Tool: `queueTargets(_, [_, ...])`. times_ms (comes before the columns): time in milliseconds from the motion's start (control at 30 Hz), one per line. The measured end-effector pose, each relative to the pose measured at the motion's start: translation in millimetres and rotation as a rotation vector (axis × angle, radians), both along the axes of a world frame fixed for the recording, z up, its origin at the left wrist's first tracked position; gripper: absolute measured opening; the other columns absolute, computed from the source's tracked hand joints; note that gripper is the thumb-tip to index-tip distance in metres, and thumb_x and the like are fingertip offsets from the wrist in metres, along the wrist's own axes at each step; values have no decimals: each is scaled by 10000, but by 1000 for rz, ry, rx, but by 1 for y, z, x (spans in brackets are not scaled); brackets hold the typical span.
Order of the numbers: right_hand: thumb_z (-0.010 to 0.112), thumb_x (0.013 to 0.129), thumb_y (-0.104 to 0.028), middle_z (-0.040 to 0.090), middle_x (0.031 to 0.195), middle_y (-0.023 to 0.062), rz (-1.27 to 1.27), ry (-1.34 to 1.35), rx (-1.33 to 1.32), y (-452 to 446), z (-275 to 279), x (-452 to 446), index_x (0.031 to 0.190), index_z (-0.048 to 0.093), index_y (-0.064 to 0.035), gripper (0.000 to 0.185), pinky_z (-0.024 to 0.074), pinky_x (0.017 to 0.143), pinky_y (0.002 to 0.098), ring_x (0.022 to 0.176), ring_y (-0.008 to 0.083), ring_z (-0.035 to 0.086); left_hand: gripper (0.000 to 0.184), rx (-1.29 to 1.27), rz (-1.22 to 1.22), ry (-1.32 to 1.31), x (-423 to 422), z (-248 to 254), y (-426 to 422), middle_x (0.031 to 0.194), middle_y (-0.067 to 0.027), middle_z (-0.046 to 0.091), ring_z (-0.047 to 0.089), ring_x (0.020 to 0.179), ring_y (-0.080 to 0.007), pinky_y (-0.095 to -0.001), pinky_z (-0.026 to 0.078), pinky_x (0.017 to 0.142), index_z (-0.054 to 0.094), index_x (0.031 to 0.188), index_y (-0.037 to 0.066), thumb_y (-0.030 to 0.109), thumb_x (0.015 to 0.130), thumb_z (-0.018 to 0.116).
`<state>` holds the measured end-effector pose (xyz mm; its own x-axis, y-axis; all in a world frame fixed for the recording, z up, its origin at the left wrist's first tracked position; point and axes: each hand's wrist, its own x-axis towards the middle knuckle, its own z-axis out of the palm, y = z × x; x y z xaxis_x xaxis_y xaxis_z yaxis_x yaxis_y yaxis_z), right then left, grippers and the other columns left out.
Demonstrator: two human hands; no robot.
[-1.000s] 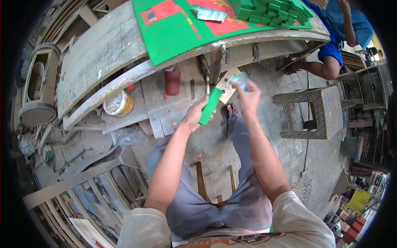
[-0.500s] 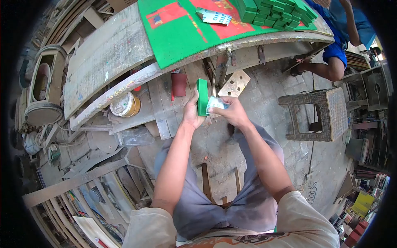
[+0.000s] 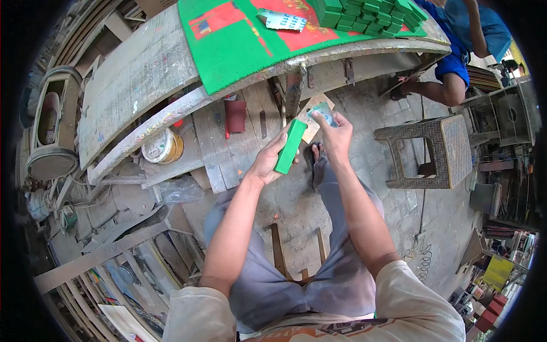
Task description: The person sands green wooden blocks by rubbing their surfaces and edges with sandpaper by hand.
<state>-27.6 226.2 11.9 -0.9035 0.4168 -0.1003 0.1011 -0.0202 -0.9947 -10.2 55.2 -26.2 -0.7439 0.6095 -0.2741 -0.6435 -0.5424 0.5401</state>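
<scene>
My left hand [image 3: 266, 162] is wrapped round a green block [image 3: 291, 146], which is tilted with its top end to the right. Just right of the block's upper end, my right hand [image 3: 337, 135] pinches a small pale blue-white sheet [image 3: 322, 114]. The sheet and the block are apart. Behind them lies a light wooden piece with holes [image 3: 311, 133], partly hidden. On the green and red board [image 3: 228, 57] rest a printed scrap of sheet [image 3: 282, 20] and a stack of several green blocks [image 3: 370, 17].
A worktable [image 3: 145, 65] stretches across the front, with a bucket [image 3: 163, 146] and a red object [image 3: 235, 116] below it. A woven stool [image 3: 453, 153] stands at the right. Another person [image 3: 454, 85] in blue sits at the upper right. Slatted wood [image 3: 102, 259] is at the lower left.
My right hand has moved up and away from the block with the sheet, which touched the block half a second ago. The block has gone from nearly upright to tilted right.
</scene>
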Motion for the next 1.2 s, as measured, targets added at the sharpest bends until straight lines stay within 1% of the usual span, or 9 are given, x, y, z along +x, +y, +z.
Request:
queueTargets(233, [836,656,-342,622,679,30,525,-224,215,-31,-22,14,799,669,38,439,442,572,259,606,90,537,446,-63,343,-130,-7,6,-4,997,-54,574,589,831,-167,-338,504,748,397,1379,153,327,972,448])
queueTargets(367, [856,603,-376,645,733,23,882,-238,498,-29,-12,19,811,668,16,483,443,613,263,649,83,544,300,-40,455,-158,-13,-25,-17,815,-93,604,618,726,-220,-354,535,634,537,1037,83,365,958,471])
queueTargets(433, [864,601,-314,653,737,25,869,-254,519,-33,-5,18,793,675,-7,408,442,613,257,660,72,543,320,-54,448,-204,-15,-27,-18,810,-91,605,622,743,-220,-356,544,660,536,1043,70,371,956,471])
queueTargets(500, [864,606,-249,627,695,4,624,-224,-14,-33,-13,16,734,664,-32,322,435,597,246,642,60,523,323,-39,489,-202,-14,-23,-10,856,-97,604,620,768,-219,-351,540,691,523,1092,70,359,967,449])
queueTargets(567, [857,627,-203,589,656,-16,639,-223,49,-31,-15,16,679,639,-46,274,416,566,235,611,52,498,453,-4,418,-239,-12,-9,1,977,-52,565,593,815,-169,-342,528,714,367,1391,192,337,971,453])
queueTargets(667, [874,595,-275,575,600,-7,251,-168,330,-25,-19,15,645,638,-26,346,411,521,247,561,60,489,447,-24,188,-90,-5,-8,4,1033,-68,556,583,846,-170,-335,512,744,355,1392,132,318,989,409])
queueTargets(900, [824,662,-171,550,604,-18,-198,-15,85,37,-14,-8,654,578,-30,284,367,511,250,561,67,441,526,-66,-83,153,15,13,14,1033,-31,542,537,834,-118,-312,488,762,321,1433,129,360,975,439])
queueTargets(1100, [852,626,-235,589,655,-34,749,-25,296,2,-15,7,711,627,-17,324,427,580,269,621,70,506,436,-86,268,-109,-1,-3,12,909,-78,598,612,882,-160,-294,511,708,501,1208,31,391,968,444])
queueTargets(1200, [867,601,-231,602,652,-19,545,-110,202,-8,-13,6,659,611,-38,326,429,568,263,605,63,515,451,-144,150,-20,0,4,1,895,-92,599,607,884,-158,-304,507,729,513,1163,-7,393,971,434])
